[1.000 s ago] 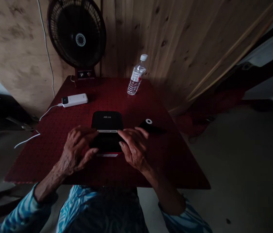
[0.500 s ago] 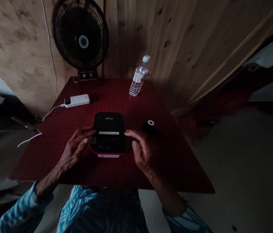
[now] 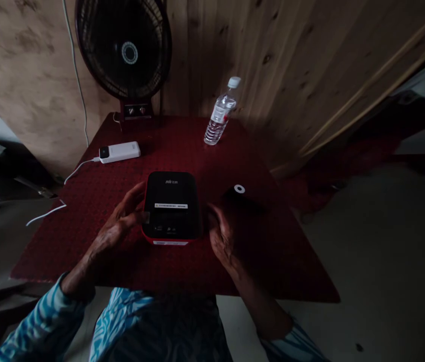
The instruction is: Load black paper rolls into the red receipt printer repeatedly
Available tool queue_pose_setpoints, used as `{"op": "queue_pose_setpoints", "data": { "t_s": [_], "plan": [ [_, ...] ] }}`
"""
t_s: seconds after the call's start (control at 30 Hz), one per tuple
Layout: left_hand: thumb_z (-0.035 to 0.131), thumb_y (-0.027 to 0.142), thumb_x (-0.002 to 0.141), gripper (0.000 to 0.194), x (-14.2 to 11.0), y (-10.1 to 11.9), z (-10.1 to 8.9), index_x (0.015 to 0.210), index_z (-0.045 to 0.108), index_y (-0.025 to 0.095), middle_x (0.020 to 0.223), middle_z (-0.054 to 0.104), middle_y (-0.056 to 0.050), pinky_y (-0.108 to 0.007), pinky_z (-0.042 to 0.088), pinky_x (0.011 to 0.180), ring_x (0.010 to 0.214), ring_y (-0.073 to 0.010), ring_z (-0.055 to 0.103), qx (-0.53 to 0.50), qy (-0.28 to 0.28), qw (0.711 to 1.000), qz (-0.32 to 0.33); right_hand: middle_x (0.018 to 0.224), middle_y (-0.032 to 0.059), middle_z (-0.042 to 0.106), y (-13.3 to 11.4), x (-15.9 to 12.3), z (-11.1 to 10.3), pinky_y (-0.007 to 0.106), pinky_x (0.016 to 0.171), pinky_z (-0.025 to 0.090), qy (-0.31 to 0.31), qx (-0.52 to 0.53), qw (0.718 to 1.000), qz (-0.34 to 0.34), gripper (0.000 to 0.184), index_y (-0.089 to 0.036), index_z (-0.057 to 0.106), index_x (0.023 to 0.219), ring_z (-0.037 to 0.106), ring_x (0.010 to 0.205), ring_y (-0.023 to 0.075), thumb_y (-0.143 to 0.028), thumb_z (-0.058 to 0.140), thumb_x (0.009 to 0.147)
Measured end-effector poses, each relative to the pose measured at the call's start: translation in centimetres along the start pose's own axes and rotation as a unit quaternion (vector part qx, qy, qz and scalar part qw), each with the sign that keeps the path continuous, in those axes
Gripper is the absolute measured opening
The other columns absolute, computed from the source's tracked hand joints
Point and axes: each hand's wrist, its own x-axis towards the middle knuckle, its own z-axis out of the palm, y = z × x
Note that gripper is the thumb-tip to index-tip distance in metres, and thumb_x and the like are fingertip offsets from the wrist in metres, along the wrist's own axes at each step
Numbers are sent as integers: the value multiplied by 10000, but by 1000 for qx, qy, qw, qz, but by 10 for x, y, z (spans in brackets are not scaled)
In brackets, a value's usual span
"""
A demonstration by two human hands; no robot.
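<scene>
Between the fingers (image 3: 134, 197) of both hands, a black label printer (image 3: 170, 201) sits on the red tabletop (image 3: 65, 251), its long axis pointing away from the person. The left hand (image 3: 117, 226) rests open against its side, ungripping — the right hand (image 3: 222, 239), loosely curled, stays just beside it.

**Obstacles and passages, tabletop (image 3: 59, 249)**

- Main obstruction: black-and-red printer-like box (image 3: 170, 206), between the hands (image 3: 170, 229); left hand (image 3: 119, 223) against its left side, right hand (image 3: 222, 236) just beside its right side.
- Right of box: black roll with white core (image 3: 239, 189), near the right hand.
- Rear passage: open red cloth between box and water bottle (image 3: 220, 111).
- Rear left: white power bank (image 3: 119, 152), its white cable (image 3: 78, 168) trailing over the edge (a low obstacle).
- Far edge: desk fan (image 3: 123, 48) and wooden wall (image 3: 272, 65) bar further reach.
</scene>
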Motion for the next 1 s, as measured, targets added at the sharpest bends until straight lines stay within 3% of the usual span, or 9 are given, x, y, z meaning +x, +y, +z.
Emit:
{"op": "queue_pose_setpoints", "data": {
  "t_s": [0.2,0.4,0.53,0.63,0.8,0.9,1.0],
  "plan": [
    [656,238,814,742,-3,0,7,1525,452,300,1604,451,-22,-466,340,1211,1480,-351,381,-39,-6,999,-21,1163,90,766,-4,0,-3,418,964,585,-24,-47,997,-49,342,-233,669,1246,717,1102,242,-298,460,983],
    [646,259,857,710,-3,-8,3,1530,437,344,1654,362,16,-460,323,1224,1527,-338,293,-25,-7,1000,-10,1141,103,778,-6,1,-2,447,954,593,-30,-101,991,-86,352,-216,696,1234,733,1068,268,-258,449,987],
    [667,265,840,760,-1,-15,1,1550,405,337,1659,351,0,-466,249,1256,1553,-319,232,-23,9,1000,-15,1147,95,778,-1,3,3,403,948,595,-52,-80,992,-84,369,-233,687,1252,738,1056,249,-236,423,994],
    [664,268,843,757,-4,-11,2,1551,406,336,1668,330,-3,-459,265,1250,1556,-312,224,-18,18,1000,-18,1169,78,772,-1,3,4,398,979,579,-53,-87,991,-82,377,-245,687,1252,730,1078,241,-228,406,1001],
    [680,327,836,688,-4,9,-4,1498,490,331,1615,433,-21,-470,358,1199,1506,-335,347,117,15,993,17,1140,87,761,-2,1,2,403,957,580,-51,-130,986,-93,338,-266,687,1252,728,1026,248,-244,458,1005],
    [613,360,902,479,13,26,-4,1374,622,277,1465,608,-72,-472,422,1141,1373,-322,533,305,-11,945,122,1214,96,703,-1,0,3,405,951,574,-50,-140,984,-99,267,-266,666,1238,696,1045,226,-297,531,1011],
    [494,261,951,327,43,41,10,1159,745,230,1235,746,-100,-463,467,1075,1172,-283,674,509,-109,832,194,1300,93,639,0,1,6,421,932,576,-57,-136,983,-107,301,-221,630,1251,660,1091,215,-368,604,989]
  ]
}}
